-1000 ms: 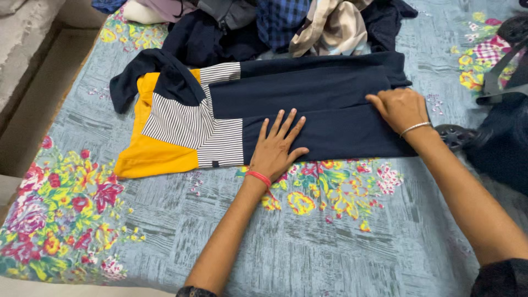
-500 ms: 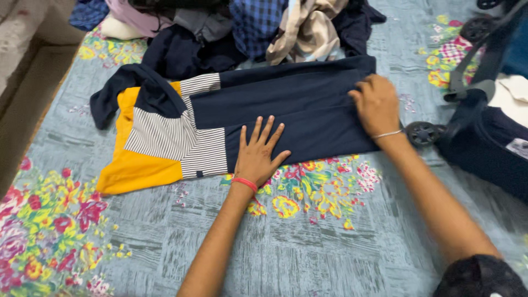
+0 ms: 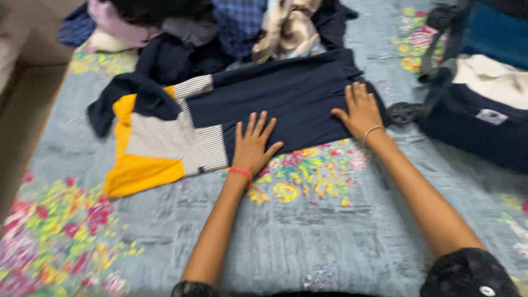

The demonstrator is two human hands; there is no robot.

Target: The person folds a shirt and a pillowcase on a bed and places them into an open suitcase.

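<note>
we have our left hand [image 3: 252, 147] flat and spread wide on the near edge of the folded shirt [image 3: 242, 118], fingers fanned toward twelve o'clock, holding nothing; it seems to pin the cloth so the fold does not slide on the bedsheet [image 3: 308, 242]

our right hand [image 3: 360, 113] lies open too, palm down at the shirt's three o'clock end, fingers pointing up the bed, pressing the navy hem flat rather than gripping it; a thin bangle sits at that wrist and a red band at the left one

the shirt lies across the middle of the bed, lengthwise from nine to three o'clock: navy body under both hands, striped panel and yellow block toward nine o'clock, a dark sleeve curled over the top corner there; it looks already doubled along its length, which is likely why both palms rest on it, to flatten the layers

at twelve o'clock, touching the shirt's far edge, a pile of clothes [image 3: 231, 27] sits heaped, checked, beige and pink pieces among it; at two to three o'clock a dark wheeled suitcase [image 3: 478, 118] lies open, near the right hand but apart from it

the view is blurred, so fine folds cannot be told
</note>
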